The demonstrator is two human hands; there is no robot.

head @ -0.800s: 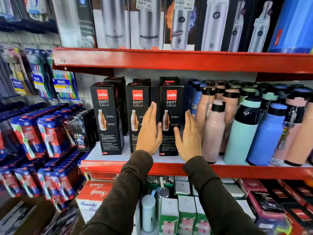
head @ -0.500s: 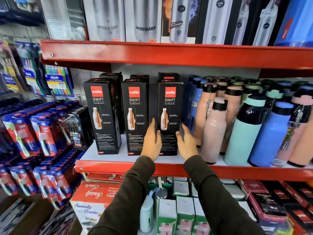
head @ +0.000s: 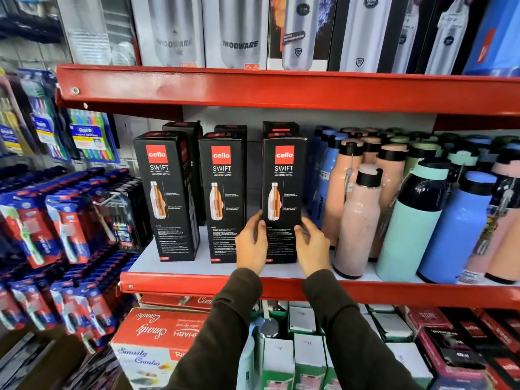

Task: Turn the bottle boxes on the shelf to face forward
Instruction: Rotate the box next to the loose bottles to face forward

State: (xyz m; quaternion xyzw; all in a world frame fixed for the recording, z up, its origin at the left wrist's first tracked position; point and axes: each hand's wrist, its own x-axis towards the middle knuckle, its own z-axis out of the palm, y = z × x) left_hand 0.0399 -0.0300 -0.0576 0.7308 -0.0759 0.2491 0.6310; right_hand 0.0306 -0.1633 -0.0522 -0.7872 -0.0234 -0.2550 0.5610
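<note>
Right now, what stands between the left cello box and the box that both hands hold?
In the head view, one more cello box, the middle cello box, stands between the left cello box and the right cello box, with narrow gaps beside it.

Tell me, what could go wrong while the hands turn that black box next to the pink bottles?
The right hand and left hand grip the rightmost Cello box low down, so the tall box might tip. The pink bottle stands just beside it, and a swinging corner could knock it over. The middle box is also close, so the left hand's fingers could nudge it crooked.
</note>
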